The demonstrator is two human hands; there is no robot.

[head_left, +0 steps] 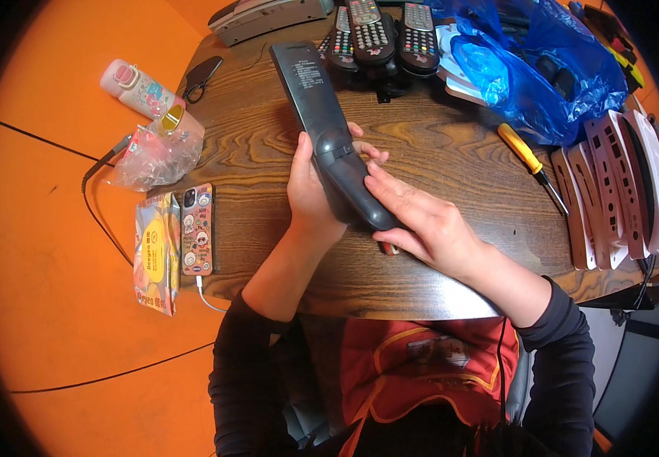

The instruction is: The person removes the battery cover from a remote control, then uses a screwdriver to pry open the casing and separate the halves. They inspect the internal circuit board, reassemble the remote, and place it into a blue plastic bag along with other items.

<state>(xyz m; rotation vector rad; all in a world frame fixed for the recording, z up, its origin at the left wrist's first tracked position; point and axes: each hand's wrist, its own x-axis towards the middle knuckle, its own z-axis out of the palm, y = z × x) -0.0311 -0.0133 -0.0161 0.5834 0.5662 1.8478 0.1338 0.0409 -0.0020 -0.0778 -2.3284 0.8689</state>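
phone (197, 228) left of remote (328, 126), screwdriver (530, 157) right

dark grey remote (328, 129) — face-down, held above table

Packages and a label at the bench's left edge and top

A flat yellow-and-red foil packet (155, 253) lies beside a crumpled clear plastic bag (154, 158); a blue plastic bag (531, 72) sits top right; a pale printed label (308, 74) marks the dark remote's back.

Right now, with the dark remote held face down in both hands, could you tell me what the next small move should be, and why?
Probably slide the battery cover off with the right hand. The remote lies back-up, the left hand steadies its side, and the right-hand fingers already rest on its lower back, where a cover seam shows. The yellow-handled screwdriver lies untouched on the wooden table.
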